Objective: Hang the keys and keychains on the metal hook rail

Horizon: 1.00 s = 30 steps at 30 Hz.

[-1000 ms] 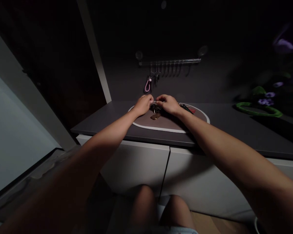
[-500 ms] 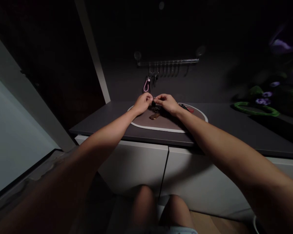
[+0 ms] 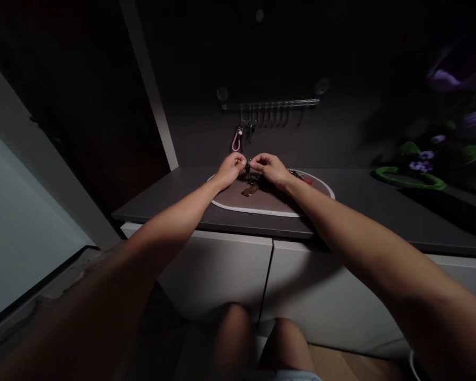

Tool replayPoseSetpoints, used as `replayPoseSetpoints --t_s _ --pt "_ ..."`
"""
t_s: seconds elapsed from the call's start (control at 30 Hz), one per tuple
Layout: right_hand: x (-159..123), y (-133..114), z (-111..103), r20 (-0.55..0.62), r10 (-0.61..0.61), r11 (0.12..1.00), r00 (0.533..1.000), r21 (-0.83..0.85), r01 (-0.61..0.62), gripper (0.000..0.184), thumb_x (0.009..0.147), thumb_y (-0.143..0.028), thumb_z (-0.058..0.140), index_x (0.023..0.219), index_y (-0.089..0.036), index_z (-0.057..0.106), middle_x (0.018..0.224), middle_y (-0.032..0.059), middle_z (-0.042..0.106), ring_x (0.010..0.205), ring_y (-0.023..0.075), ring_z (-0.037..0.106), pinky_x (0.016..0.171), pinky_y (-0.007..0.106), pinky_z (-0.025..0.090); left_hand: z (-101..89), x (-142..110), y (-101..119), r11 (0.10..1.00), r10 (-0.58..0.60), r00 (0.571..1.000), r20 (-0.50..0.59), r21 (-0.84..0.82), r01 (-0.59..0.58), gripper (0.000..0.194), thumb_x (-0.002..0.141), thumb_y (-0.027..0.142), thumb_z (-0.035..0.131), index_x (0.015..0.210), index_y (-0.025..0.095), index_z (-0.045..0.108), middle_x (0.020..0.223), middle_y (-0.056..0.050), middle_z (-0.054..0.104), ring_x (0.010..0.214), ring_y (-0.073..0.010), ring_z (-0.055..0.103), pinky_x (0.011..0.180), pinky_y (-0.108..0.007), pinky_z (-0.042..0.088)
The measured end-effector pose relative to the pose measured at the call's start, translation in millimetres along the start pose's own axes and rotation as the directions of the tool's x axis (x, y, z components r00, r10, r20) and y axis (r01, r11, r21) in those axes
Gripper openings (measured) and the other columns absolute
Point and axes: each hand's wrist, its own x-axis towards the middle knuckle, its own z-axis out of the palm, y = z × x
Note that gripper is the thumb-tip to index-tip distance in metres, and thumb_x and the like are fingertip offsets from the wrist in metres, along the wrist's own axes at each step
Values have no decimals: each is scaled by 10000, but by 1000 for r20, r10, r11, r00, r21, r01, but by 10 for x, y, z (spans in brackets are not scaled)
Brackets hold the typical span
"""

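My left hand (image 3: 230, 168) and my right hand (image 3: 270, 168) meet above an oval brown tray (image 3: 277, 203) with a white rim on a dark cabinet top. Both pinch a small bunch of keys (image 3: 247, 170) held between them, just off the tray. A brown key fob (image 3: 249, 190) lies on the tray below the hands. More keys with a red tag (image 3: 303, 178) lie on the tray behind my right wrist. On the wall above, a hook rail (image 3: 269, 105) carries a pink loop keyring (image 3: 235, 143).
The dark cabinet top (image 3: 174, 201) sits over white cabinet doors (image 3: 218, 270). A green ring and purple flowers (image 3: 416, 169) stand at the right. A white door frame (image 3: 146, 79) rises at the left. My knees show at the bottom. The scene is dim.
Both hands have lifted slightly off the tray, raising the bunch of keys between them. The brown fob now lies clear below them.
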Motion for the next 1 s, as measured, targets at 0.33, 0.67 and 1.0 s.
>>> replayPoseSetpoints --t_s 0.33,0.67,1.0 --pt "16 44 -33 -93 -14 996 996 -84 7 171 691 -314 592 724 -153 542 679 -17 533 653 98 464 675 246 388 -28 -40 -7 949 14 1000 1 315 -13 119 819 207 416 793 155 520 658 17 530 640 -105 479 647 -229 376" --pt "45 108 -103 -164 -88 976 982 -213 52 200 692 -355 545 737 -161 542 677 -16 522 633 103 441 619 234 357 -24 -74 -33 863 2 998 69 504 -36 167 822 203 406 831 157 566 769 -29 594 725 -136 507 717 -262 383" --pt "437 -18 -198 -269 13 993 963 -114 -45 201 666 -355 558 692 -168 489 594 -30 497 569 91 441 600 236 399 12 -84 -16 860 6 994 113 507 -63 184 822 188 385 827 167 567 798 -44 613 757 -154 529 726 -272 385"
